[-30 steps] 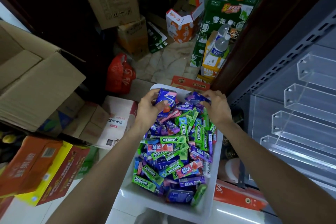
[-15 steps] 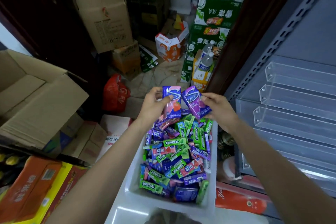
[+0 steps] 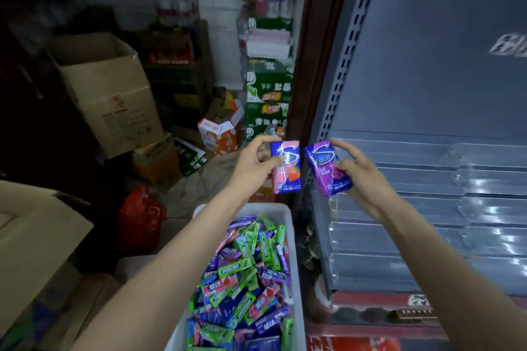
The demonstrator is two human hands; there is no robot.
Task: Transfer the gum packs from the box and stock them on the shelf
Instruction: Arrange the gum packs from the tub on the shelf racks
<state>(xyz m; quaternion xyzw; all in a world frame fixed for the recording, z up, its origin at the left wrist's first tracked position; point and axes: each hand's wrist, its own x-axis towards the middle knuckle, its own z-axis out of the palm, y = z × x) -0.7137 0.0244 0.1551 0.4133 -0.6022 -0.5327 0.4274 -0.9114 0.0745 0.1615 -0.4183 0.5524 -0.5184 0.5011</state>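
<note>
My left hand [image 3: 253,164] grips a blue and pink gum pack [image 3: 287,168] with a strawberry on it, held upright. My right hand [image 3: 362,174] grips a purple gum pack [image 3: 325,168] beside it, tilted slightly. Both packs hang in the air above the far end of the white box [image 3: 292,225], close to each other. The box below holds several green, purple, blue and pink gum packs [image 3: 245,279]. To the right stands the grey shelf [image 3: 427,94] with rows of clear plastic dividers [image 3: 427,196].
Cardboard boxes stand at the left [image 3: 111,97] and near left [image 3: 34,236]. A red plastic bag [image 3: 141,216] lies on the floor. Green drink cartons [image 3: 268,99] are stacked behind. A brown door frame [image 3: 310,65] borders the shelf. Red cartons [image 3: 353,343] sit under the shelf.
Both hands have lifted their gum packs out of the box and raised them toward the shelf. The view has tilted upward, and the box now lies lower in the frame.
</note>
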